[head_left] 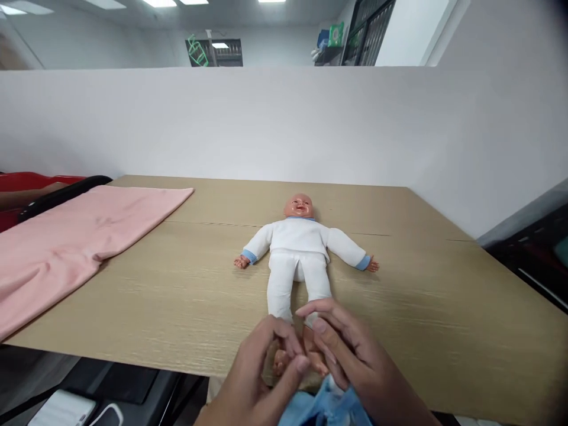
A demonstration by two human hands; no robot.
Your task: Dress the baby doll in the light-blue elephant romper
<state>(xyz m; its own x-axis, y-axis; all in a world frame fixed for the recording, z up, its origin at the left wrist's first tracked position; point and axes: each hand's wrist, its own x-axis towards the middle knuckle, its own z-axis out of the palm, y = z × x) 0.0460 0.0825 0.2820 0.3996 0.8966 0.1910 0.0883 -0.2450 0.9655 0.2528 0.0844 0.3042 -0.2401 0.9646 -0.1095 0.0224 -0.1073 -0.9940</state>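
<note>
Baby doll (298,236) in white outfit, blue cuffs, lies face up on wood-grain table (177,307), head toward wall (266,124), feet (316,358) close to near edge. Left hand (264,376) at one foot, fingers curled, thumb tip near fingertips; right hand (352,349) arched over the other lower leg. Cannot tell if either is clamped on anything. Light-blue fabric (328,408) below, between hands; likely limp, light.

Doll probably light; clothed torso looks soft, limbs likely floppy. Head, hands, feet look shiny, hard, maybe slippery. Best hold: around torso, or ankles for leg work. Not fragile-looking.

Room: tabletop runs both sides of doll, wider rightward; pink cloth (89,236) bounds left. Near edge tightest.
</note>
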